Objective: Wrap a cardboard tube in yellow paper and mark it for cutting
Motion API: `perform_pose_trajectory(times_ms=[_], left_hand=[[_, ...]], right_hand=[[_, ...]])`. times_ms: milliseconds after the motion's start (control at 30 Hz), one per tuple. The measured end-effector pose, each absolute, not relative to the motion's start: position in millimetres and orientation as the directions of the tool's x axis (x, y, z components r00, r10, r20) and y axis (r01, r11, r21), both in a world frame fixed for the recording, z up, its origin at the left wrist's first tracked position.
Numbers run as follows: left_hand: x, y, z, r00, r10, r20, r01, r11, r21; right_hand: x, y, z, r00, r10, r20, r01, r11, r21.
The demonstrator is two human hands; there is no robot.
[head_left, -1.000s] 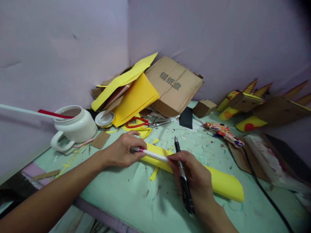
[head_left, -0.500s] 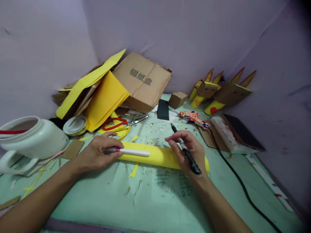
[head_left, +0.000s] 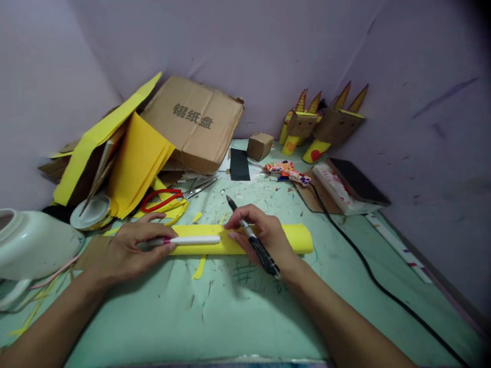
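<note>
A yellow rolled sheet of paper (head_left: 299, 238) lies across the table in front of me. My left hand (head_left: 140, 246) is closed on a marker with a white cap (head_left: 197, 240), which points right along the roll; the fingers rest by the roll's left end. My right hand (head_left: 266, 236) has a black pen (head_left: 258, 247) tucked in it, its tip pointing up and away. The thumb and forefinger of that hand are close together over the middle of the roll. Whether they touch the paper I cannot tell.
Behind the roll lie red-handled scissors (head_left: 163, 198), yellow sheets (head_left: 140, 163) and a cardboard box (head_left: 192, 122). A white pot (head_left: 38, 240) stands left. At right are a patterned glue gun (head_left: 286, 169), its black cord (head_left: 356, 249), a tissue pack (head_left: 330, 189) and cardboard figures (head_left: 330, 125).
The view has swung right, so things sit further left in it. My right hand has moved left along the roll, nearer the marker, uncovering more of the roll's right end.
</note>
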State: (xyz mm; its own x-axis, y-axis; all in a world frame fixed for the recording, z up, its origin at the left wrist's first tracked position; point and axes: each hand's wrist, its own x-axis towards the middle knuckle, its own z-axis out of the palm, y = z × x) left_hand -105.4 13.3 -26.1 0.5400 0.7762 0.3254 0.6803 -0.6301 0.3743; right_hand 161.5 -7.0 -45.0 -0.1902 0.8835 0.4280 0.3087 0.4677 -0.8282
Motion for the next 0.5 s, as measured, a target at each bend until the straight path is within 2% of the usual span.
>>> perform_pose_trajectory(times_ms=[167,500], left_hand=[[-106.9,13.1,-30.1,0.549,0.75,0.369,0.64,-0.662,0.391],[-99.4,11.4,-23.0,0.523,0.772,0.36,0.649,-0.635,0.419]], right_hand=[[154.2,-6.3,-46.1,-0.269,0.874,0.406,0.39,0.484,-0.784],[151.3,-4.3,-52.2,-0.25,0.899,0.359,0.421,0.435,-0.796]])
